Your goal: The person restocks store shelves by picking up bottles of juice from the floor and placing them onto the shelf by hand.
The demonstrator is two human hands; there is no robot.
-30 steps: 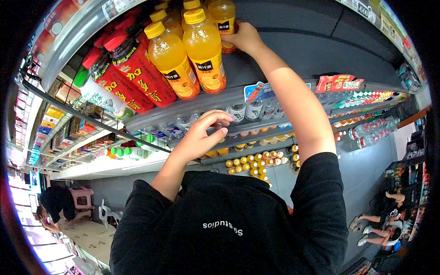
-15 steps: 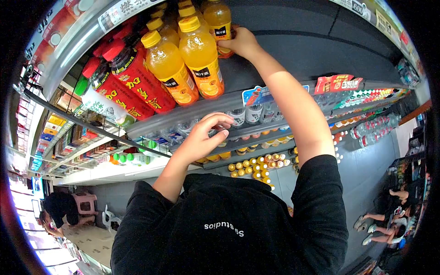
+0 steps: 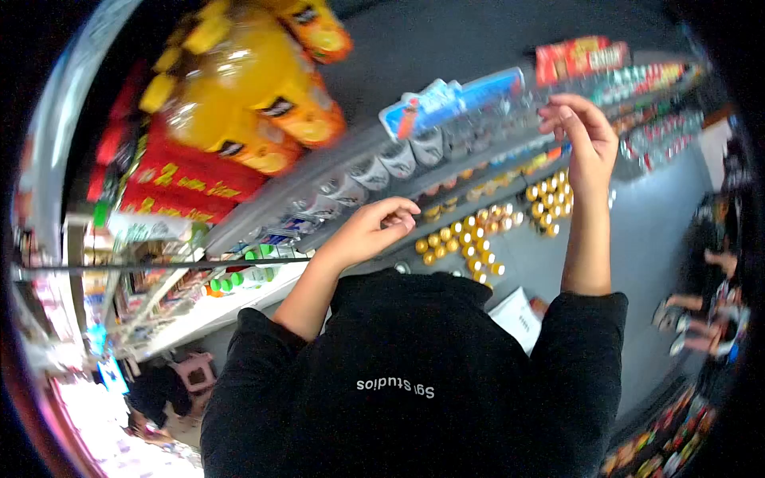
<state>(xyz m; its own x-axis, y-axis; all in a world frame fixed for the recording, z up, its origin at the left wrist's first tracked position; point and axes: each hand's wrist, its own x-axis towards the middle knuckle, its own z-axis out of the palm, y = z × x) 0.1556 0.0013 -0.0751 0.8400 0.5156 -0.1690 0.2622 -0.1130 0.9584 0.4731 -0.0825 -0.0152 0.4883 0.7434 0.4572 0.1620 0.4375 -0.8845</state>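
My left hand hovers in front of the shelf edge, fingers loosely curved with a gap to the thumb, holding nothing. Off to the right, my right hand is raised before the shelving, its fingers bent and apart, also without anything in it. Orange juice bottles with yellow caps stand in rows on the top shelf, blurred by motion. Beside them are red-labelled drink bottles. A blue promotional sign hangs on the shelf's front edge, between my hands.
Lower shelves carry clear bottles. Many yellow-capped bottles stand on the floor, near a white package. Wrapped water bottles are stacked at right. Other people appear at far right, and a person at lower left by a pink stool.
My right hand has let go of an orange juice bottle and moved right and down, away from the top shelf. The whole view has turned, and my left hand remains raised.
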